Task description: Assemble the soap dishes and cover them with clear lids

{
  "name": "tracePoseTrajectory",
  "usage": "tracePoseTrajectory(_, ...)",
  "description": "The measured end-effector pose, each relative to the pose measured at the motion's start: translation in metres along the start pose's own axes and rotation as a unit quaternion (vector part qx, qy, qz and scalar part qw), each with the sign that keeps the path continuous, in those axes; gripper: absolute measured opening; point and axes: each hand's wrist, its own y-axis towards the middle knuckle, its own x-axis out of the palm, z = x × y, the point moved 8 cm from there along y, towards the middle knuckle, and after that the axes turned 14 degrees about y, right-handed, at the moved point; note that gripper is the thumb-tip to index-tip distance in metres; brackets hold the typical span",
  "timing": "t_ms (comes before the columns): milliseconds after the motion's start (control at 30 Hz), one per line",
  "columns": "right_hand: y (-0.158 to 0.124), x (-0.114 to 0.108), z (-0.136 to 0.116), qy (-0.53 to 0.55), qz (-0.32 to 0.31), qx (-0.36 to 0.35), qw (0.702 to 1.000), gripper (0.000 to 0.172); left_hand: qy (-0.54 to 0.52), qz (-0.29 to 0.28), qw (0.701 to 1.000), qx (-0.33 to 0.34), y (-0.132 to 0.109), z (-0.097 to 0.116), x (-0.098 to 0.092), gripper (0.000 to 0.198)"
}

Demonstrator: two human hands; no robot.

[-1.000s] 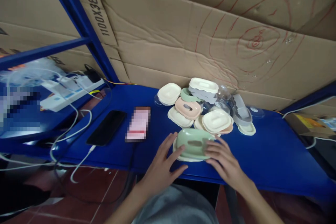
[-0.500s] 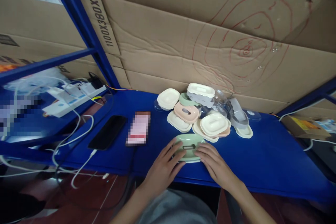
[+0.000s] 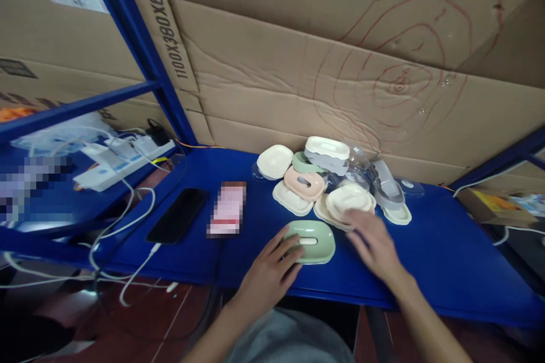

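A light green oval soap dish [image 3: 321, 238] with a slot in its middle lies near the table's front edge, a pale layer showing under its rim. My left hand [image 3: 276, 266] grips its left side, fingers on the rim and inside, thumb at the near edge. To the right, my right hand [image 3: 374, 244] is off the green dish, with fingers apart at the near edge of a cream soap dish [image 3: 349, 199]; motion blurs them, and whether they touch it I cannot tell. Behind lie a peach slotted dish [image 3: 304, 181] and a cream piece [image 3: 293, 198].
More cream, grey and green pieces and clear plastic shells are heaped at the back of the blue table [image 3: 447, 261]. A black phone [image 3: 176, 215] on a white cable and a blurred-out pink item [image 3: 227, 210] lie left. Cardboard [image 3: 255, 68] stands behind.
My right hand has let go of the green soap dish and moved right and away from me to the cream dish. My left hand stays on the green one.
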Motion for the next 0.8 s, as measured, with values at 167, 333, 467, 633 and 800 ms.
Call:
tracePoseTrajectory(167,0.059,-0.048,0.108,-0.170,0.104,0.166,0.966,0.056,-0.005,0.002,1.000,-0.007,0.000,0.000,-0.002,0.034)
tracePoseTrajectory(333,0.096,-0.044,0.163,-0.225,0.118,0.237,0.937,0.036,-0.002,-0.001,1.000,-0.001,0.001,0.001,-0.002,0.032)
tracePoseTrajectory(467,0.090,-0.069,0.156,-0.215,0.220,0.235,0.922,0.035,-0.005,-0.004,1.000,-0.003,0.001,0.001,-0.003,0.031)
tracePoseTrajectory(633,0.036,-0.087,0.082,-0.166,0.320,0.116,0.926,0.021,-0.031,0.007,0.999,-0.013,-0.002,0.000,-0.003,0.038)
tracePoseTrajectory(800,-0.015,-0.015,-0.011,-0.060,0.123,-0.041,0.990,0.030,-0.083,0.020,0.993,-0.079,-0.008,-0.010,-0.003,0.059)
